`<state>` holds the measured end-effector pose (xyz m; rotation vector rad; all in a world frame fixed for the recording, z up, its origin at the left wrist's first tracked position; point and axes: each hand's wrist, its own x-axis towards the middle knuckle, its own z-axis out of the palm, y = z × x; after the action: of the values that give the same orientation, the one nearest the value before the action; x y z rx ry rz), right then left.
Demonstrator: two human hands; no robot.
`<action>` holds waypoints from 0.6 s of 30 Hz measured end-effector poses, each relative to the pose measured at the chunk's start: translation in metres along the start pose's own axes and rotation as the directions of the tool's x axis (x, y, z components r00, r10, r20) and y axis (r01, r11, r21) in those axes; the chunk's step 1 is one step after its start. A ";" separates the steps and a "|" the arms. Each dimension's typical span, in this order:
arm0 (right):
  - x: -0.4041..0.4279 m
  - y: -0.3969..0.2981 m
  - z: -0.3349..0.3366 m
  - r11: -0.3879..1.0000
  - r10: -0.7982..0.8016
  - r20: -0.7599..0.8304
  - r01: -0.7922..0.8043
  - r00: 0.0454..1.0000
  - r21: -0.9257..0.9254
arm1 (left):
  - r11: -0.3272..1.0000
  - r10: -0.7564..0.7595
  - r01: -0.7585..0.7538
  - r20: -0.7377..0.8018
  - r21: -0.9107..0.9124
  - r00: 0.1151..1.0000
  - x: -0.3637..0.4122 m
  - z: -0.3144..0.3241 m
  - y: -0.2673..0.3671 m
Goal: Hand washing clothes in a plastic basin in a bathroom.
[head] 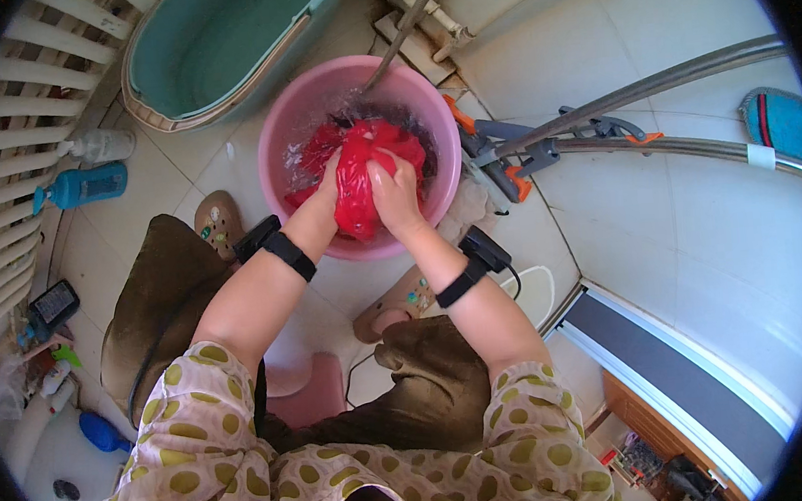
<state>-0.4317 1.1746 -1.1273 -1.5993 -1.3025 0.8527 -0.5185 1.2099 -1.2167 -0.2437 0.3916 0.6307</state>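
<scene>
Wet red cloth (pixel 358 197) is bunched between my two hands over a round pink plastic basin (pixel 447 169). My left hand (pixel 332 178) grips its left side, the fingers partly hidden by the folds. On the right side my right hand (pixel 394 193) clasps it, thumb uppermost. More of the red cloth lies in the splashing water below, along with something dark that I cannot make out. A grey flexible hose (pixel 401 31) reaches down into the basin at its back edge. Each forearm wears a black strap with a small device.
A green plastic tub (pixel 216 53) stands behind at the left. Bottles, one a blue pump bottle (pixel 92 185), stand by a white slatted rack (pixel 43 105). Mop poles (pixel 682 147) lean at the right wall. My clog-covered feet flank the basin's near side; a pink stool (pixel 313 391) is beneath me.
</scene>
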 end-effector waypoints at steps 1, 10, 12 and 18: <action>0.009 0.000 0.005 0.997 -0.005 -0.066 0.000 0.998 -0.083 | 0.982 0.102 -0.091 -0.062 0.167 0.993 -0.003 -0.001 0.002; 0.052 0.076 -0.028 0.644 0.517 -0.446 -0.675 0.731 -0.361 | 0.300 0.668 -0.074 -0.154 0.951 0.728 -0.026 0.020 0.008; 0.054 0.065 -0.022 0.834 0.029 -0.271 -0.173 0.962 -0.524 | 0.349 0.652 0.097 -0.316 0.932 0.690 -0.025 0.005 0.016; 0.015 0.048 0.022 0.546 0.048 0.426 0.333 0.904 -0.768 | 0.703 0.390 0.073 -0.470 0.707 0.792 -0.030 0.003 0.029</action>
<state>-0.4309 1.1910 -1.1796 -2.0258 -2.3694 0.4468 -0.5577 1.2180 -1.2039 0.3589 1.2575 0.5298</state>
